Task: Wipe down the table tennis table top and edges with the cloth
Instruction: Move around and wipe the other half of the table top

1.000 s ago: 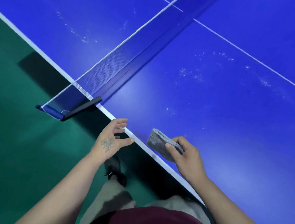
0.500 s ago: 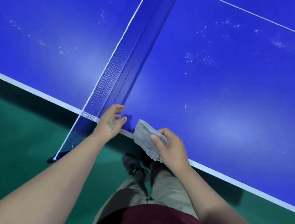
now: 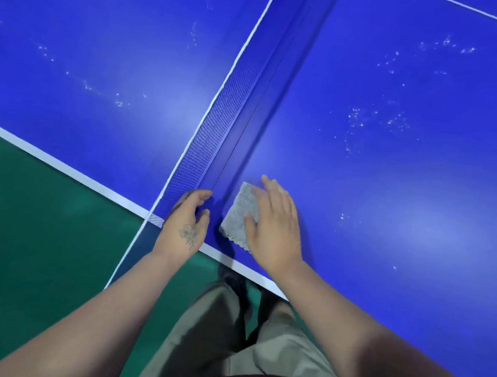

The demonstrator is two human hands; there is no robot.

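Risk judged from here: snagging the dark blue mesh net [image 3: 215,140] on a stroke, since the grey folded cloth [image 3: 242,215] lies just beside the net's foot; also missing the white speck clusters well out on the blue table tennis table top [image 3: 399,175], far from the near edge, if strokes stay short. Possible slipping of the cloth from under a flat palm, with nothing pinching it.

Right hand [image 3: 273,232]: fingers straight and spread, pressing flat on the cloth, not curled round it. Left hand [image 3: 186,221]: loosely curved at the net's near end by the white-striped table edge, touching there; firm grasp or not, cannot tell.
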